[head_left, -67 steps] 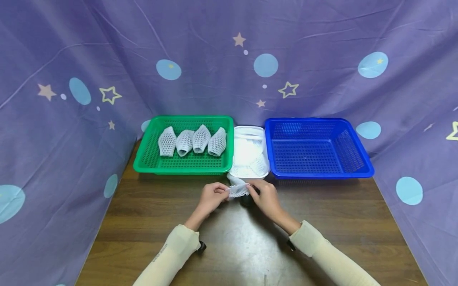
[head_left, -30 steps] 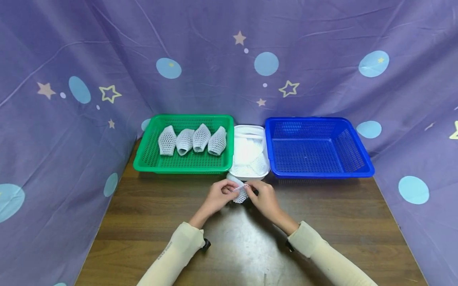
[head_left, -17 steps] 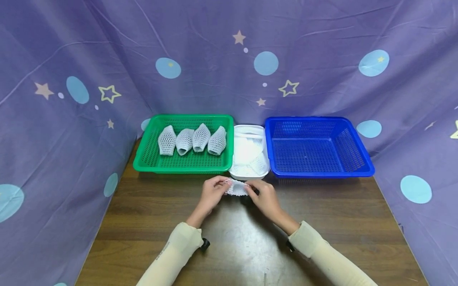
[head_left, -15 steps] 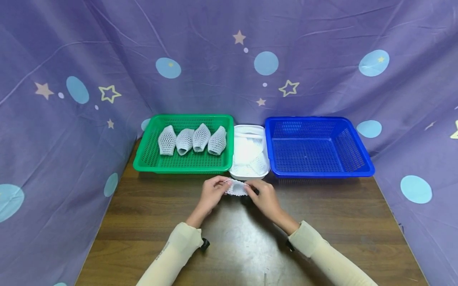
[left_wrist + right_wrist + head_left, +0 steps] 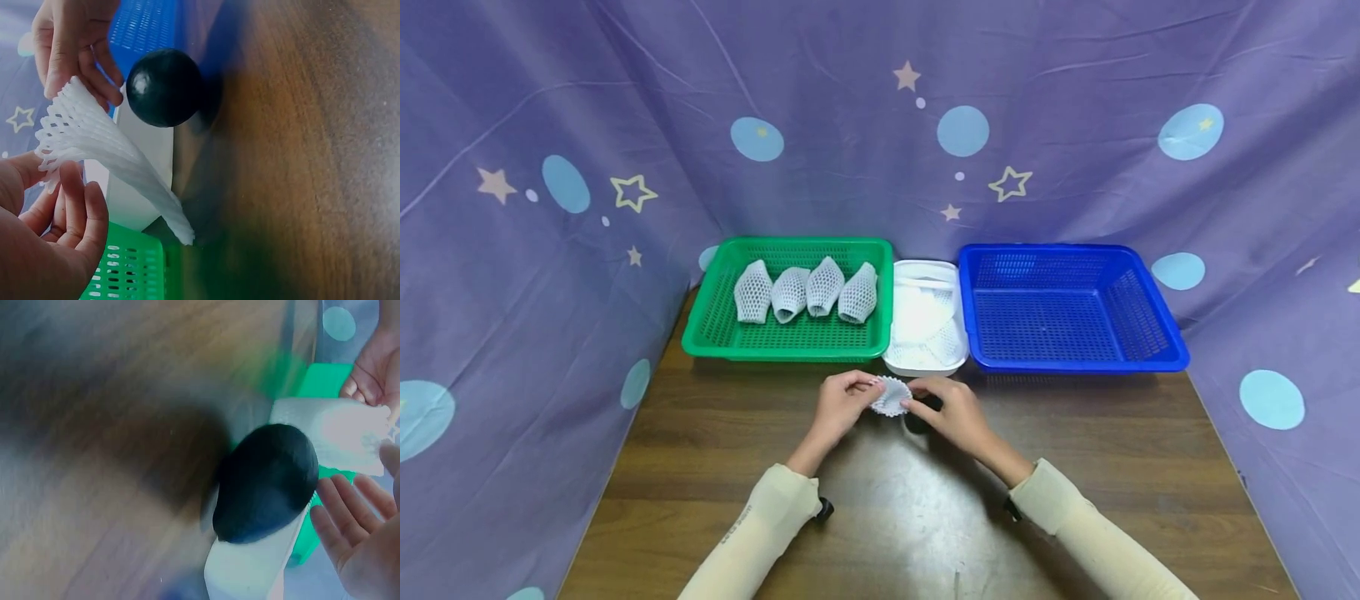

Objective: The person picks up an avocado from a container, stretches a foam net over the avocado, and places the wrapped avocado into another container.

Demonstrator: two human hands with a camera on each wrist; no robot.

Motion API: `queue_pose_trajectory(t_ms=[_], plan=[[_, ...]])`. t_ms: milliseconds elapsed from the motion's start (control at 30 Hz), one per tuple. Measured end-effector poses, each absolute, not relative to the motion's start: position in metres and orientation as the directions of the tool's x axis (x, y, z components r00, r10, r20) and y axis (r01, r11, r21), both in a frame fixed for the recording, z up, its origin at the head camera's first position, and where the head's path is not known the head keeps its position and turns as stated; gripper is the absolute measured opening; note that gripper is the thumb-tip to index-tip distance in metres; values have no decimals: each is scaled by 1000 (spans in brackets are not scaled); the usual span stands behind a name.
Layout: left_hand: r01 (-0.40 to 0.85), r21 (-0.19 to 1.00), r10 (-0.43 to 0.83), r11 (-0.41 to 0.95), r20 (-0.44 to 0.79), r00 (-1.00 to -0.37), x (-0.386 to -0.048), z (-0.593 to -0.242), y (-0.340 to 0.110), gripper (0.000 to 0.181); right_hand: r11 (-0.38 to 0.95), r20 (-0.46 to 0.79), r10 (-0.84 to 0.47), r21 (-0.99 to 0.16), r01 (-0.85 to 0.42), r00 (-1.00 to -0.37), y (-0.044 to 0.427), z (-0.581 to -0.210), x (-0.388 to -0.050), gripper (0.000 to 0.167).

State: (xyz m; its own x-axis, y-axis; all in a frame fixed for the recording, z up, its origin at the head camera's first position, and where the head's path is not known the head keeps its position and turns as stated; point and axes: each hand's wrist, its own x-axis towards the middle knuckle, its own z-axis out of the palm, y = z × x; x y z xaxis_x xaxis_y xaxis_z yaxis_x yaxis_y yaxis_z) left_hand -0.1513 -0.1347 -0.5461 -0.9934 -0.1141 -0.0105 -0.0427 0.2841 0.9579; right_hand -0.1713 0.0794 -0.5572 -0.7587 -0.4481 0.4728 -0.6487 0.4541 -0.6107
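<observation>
Between my two hands is a white foam net sleeve (image 5: 891, 397), its scalloped mouth spread into a round opening facing the head camera. My left hand (image 5: 841, 408) pinches the left side of the rim. Opposite it, thumb and forefinger of my right hand (image 5: 951, 412) hold the right side; its other fingers extend loosely in the right wrist view. The sleeve's narrow end (image 5: 181, 228) points down toward the table. A dark, smooth, avocado-like fruit (image 5: 269, 484) stands on the table by the right hand, apart from the sleeve, and is mostly hidden by that hand in the head view.
Several net-wrapped pieces lie in a green basket (image 5: 786, 354) at the back left. Beside it stands a white container (image 5: 925, 367) with more foam nets. A blue basket (image 5: 1075, 365) is at the back right, before a purple curtain (image 5: 850, 100).
The sleeve was stretched flat, then turned with its end hanging toward me. Its mouth has since widened from a flattened oval to a rounder opening, as my right hand shifted slightly left.
</observation>
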Motion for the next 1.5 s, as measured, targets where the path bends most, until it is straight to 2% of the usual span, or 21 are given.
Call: queue_pose_trajectory(t_ms=[133, 333, 633, 733, 867, 967, 1067, 1167, 1267, 1367, 1500], plan=[[-53, 956, -113, 289, -21, -993, -152, -551, -130, 13, 465, 446, -477, -603, -648, -757, 87, -555, -176, 29], [-74, 959, -117, 273, -43, -992, -153, -558, -125, 13, 504, 349, -509, -619, -602, -786, 99, -551, -180, 39], [-92, 967, -118, 236, -65, -991, -153, -562, -126, 13, 534, 217, -576, -630, -564, -788, 110, -550, -183, 48], [-49, 962, -125, 268, -16, -992, -154, -551, -136, 13, 533, 192, -597, -630, -565, -779, 111, -549, -183, 50], [76, 920, -120, 385, 132, -984, -153, -526, -149, 8, 543, 173, -614, -615, -571, -770, 113, -551, -183, 53], [171, 854, -66, 491, 232, -971, -150, -515, -150, 5, 555, 174, -611, -601, -575, -772, 113, -552, -182, 54], [239, 784, 20, 573, 278, -960, -147, -521, -143, 3, 566, 177, -594, -600, -565, -784, 111, -553, -180, 54], [269, 742, 78, 614, 282, -956, -146, -539, -132, 5, 563, 187, -589, -603, -565, -786, 105, -553, -179, 53], [262, 751, 85, 607, 267, -960, -146, -555, -124, 6, 544, 234, -604, -577, -609, -762, 95, -553, -179, 46], [257, 772, 72, 581, 267, -961, -147, -564, -119, 5, 538, 313, -603, -520, -664, -734, 86, -554, -180, 29], [274, 766, 105, 581, 264, -959, -146, -567, -119, 9, 559, 407, -538, -484, -674, -738, 80, -555, -182, 10]])
